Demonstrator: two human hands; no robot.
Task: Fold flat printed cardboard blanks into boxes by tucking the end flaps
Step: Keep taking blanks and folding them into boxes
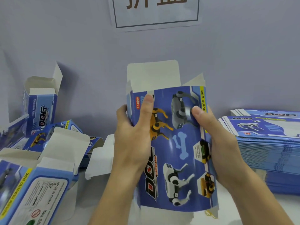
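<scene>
Blue box blank | side edges gripped: left hand, right hand

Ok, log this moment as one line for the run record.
step: opening blank | left hand: grips box blank left edge | right hand: grips right edge | top flap: untucked | flat stack: right | folded boxes: left

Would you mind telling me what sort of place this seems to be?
Probably a packaging workbench in a small factory or workshop. A tall stack of flat blanks waits on the right, opened boxes gather on the left, and a printed sign is stuck to the wall behind.
</scene>
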